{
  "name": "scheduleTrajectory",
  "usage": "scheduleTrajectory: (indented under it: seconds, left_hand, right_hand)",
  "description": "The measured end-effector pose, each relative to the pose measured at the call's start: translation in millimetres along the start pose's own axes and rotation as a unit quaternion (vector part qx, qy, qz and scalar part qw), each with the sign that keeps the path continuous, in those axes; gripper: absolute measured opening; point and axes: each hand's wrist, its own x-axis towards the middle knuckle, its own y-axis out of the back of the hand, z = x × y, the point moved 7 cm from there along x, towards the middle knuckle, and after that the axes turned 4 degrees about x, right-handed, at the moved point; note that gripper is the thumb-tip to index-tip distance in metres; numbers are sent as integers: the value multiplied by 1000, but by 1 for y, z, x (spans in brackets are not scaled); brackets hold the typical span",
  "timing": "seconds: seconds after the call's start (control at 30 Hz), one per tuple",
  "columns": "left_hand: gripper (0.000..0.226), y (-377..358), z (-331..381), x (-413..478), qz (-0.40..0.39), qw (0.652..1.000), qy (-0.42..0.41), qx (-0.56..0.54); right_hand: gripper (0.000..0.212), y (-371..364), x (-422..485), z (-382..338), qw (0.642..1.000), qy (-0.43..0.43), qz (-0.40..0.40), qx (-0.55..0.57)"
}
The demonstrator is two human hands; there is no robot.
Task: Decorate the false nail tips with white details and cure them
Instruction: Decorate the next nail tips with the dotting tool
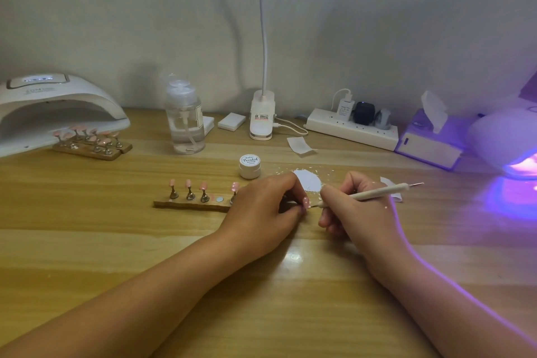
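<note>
Where the head camera looks down: two hands, one pen, one jar, two curing lamps. Left hand (261, 212) pinches one nail tip (305, 201) at centre. Right hand (357, 212) grips the dotting pen (377, 192), its point touching that tip. Holder strip (189, 205), 9 o'clock of the hands, bears four mounted tips (203, 185). White jar (250, 166), 12 o'clock. White lamp (58, 113), 10 o'clock. Violet-lit lamp (508, 142), 3 o'clock. Surface: wooden table (87, 241), pale wall behind. Held tip: pink, white-dotted.
</note>
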Motion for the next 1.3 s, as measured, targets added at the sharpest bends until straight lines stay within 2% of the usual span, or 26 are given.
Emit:
scheduleTrajectory:
  seconds: [0.5, 0.63, 0.97, 1.17, 1.3]
  left_hand:
    - [18, 1, 1, -1, 1, 1000, -3, 6]
    - [19, 1, 2, -1, 2, 1000, -5, 6]
    - [13, 1, 1, -1, 3, 1000, -4, 2]
    - [13, 1, 1, -1, 6, 1000, -5, -7]
    - [14, 3, 6, -2, 27, 999, -29, 16]
  right_hand:
    - [34, -2, 0, 0, 1000, 2, -11, -2]
    - [39, 0, 1, -1, 1000, 9, 1, 8]
    - [36, -1, 1, 0, 1000, 15, -8, 2]
    - [31, 19, 4, 0, 989, 41, 92, 107]
    - [26, 29, 7, 2, 983, 65, 141, 93]
